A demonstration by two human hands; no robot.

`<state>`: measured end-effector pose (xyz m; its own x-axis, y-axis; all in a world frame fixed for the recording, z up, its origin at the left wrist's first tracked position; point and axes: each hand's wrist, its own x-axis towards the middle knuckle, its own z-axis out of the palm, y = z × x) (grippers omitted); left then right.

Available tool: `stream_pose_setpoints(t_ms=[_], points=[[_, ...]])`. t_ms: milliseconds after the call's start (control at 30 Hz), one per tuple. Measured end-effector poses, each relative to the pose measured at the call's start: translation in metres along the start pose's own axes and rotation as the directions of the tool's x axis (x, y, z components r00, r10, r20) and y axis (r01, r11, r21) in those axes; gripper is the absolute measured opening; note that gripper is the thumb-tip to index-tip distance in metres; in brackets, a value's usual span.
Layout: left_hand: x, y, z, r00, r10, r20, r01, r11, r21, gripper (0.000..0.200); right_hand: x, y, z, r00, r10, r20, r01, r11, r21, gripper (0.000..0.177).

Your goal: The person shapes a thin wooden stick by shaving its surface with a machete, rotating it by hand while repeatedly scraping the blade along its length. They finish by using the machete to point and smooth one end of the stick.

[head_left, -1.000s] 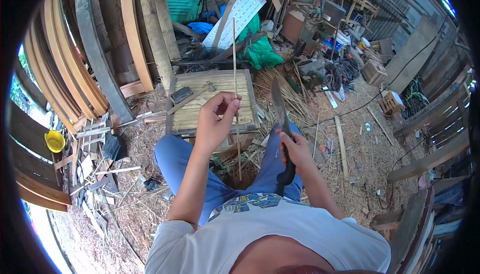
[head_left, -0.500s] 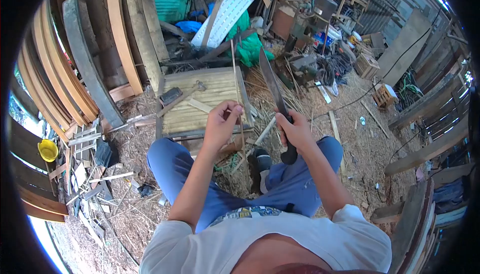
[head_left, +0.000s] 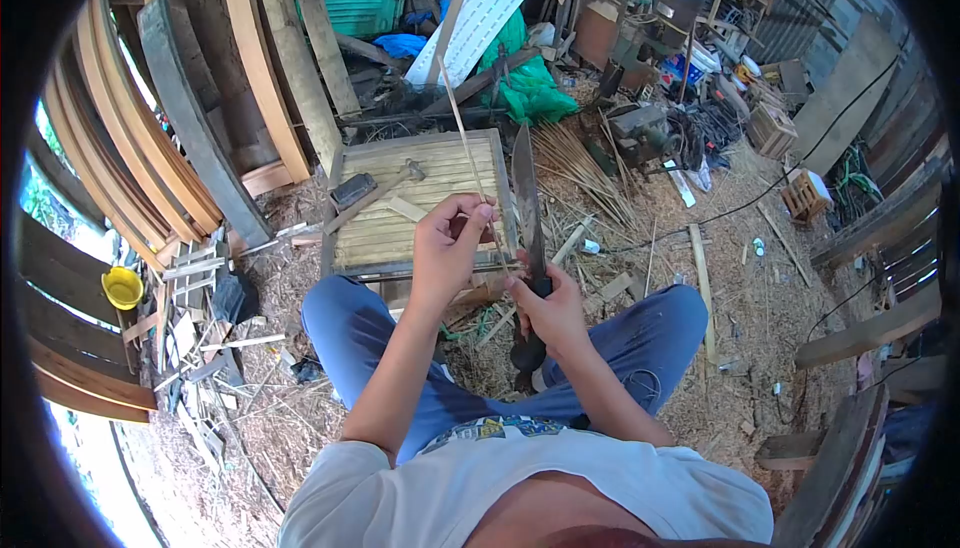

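Observation:
A long, thin wooden strip (head_left: 459,120) is pinched between the thumb and fingers of my left hand (head_left: 448,246), its far end pointing up and slightly left. My right hand (head_left: 553,310) is wrapped round the black handle of a machete (head_left: 526,188), blade upright and pointing away from me. The right thumb and fingertips come right at the lower part of the strip, beside the blade's base. Beyond both hands lies a slatted wooden panel (head_left: 375,235), with a hammer (head_left: 375,193) and a small wood offcut (head_left: 407,209) on it.
Wood shavings cover the ground (head_left: 650,428). Curved planks (head_left: 265,68) lean at the left, near a yellow bowl (head_left: 122,288). A bundle of thin sticks (head_left: 585,170) lies ahead, by a green bag (head_left: 535,93). A black cable (head_left: 720,213) runs across the right side.
My right hand with the machete has moved left to the strip, close to my left hand. The strip's far end now tilts more to the left. The view has shifted slightly.

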<state>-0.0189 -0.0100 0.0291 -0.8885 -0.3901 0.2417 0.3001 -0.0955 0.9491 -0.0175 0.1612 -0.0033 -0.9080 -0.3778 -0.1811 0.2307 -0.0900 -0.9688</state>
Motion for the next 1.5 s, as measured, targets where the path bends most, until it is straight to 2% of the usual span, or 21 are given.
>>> stream_pose_setpoints(t_ms=[200, 333, 733, 1033, 1200, 1400, 1500], points=[[0.001, -0.004, 0.007, 0.999, 0.036, 0.036, -0.036, 0.999, -0.007, 0.013, 0.0, 0.003, -0.007, 0.999, -0.033, -0.033, 0.036, 0.996, 0.077, 0.05], [0.008, 0.002, -0.007, 0.983, 0.005, 0.181, -0.007, 1.0, 0.011, 0.021, -0.009, -0.002, -0.015, 0.996, -0.075, -0.053, 0.077, 0.996, 0.039, 0.05], [0.062, 0.084, -0.043, 0.96, 0.112, 0.258, -0.107, 0.994, -0.032, 0.04, -0.037, 0.004, -0.027, 0.998, -0.063, -0.03, 0.062, 0.998, -0.029, 0.048], [0.062, 0.096, -0.043, 0.966, 0.097, 0.241, -0.061, 0.986, -0.153, 0.027, -0.046, 0.007, -0.025, 0.999, -0.044, 0.025, 0.045, 0.998, -0.04, 0.048], [0.059, 0.104, -0.042, 0.962, 0.179, 0.205, -0.142, 0.973, -0.18, 0.024, -0.04, 0.008, -0.029, 0.998, -0.049, 0.05, 0.051, 0.998, -0.029, 0.044], [0.052, 0.123, -0.035, 0.951, 0.29, 0.107, -0.281, 0.955, -0.094, 0.021, -0.034, 0.006, -0.03, 0.984, -0.161, -0.074, 0.162, 0.987, 0.009, 0.038], [0.047, 0.136, -0.026, 0.92, 0.379, 0.096, -0.373, 0.925, -0.077, 0.018, -0.035, -0.005, -0.036, 0.986, -0.159, -0.049, 0.154, 0.984, -0.094, 0.033]])
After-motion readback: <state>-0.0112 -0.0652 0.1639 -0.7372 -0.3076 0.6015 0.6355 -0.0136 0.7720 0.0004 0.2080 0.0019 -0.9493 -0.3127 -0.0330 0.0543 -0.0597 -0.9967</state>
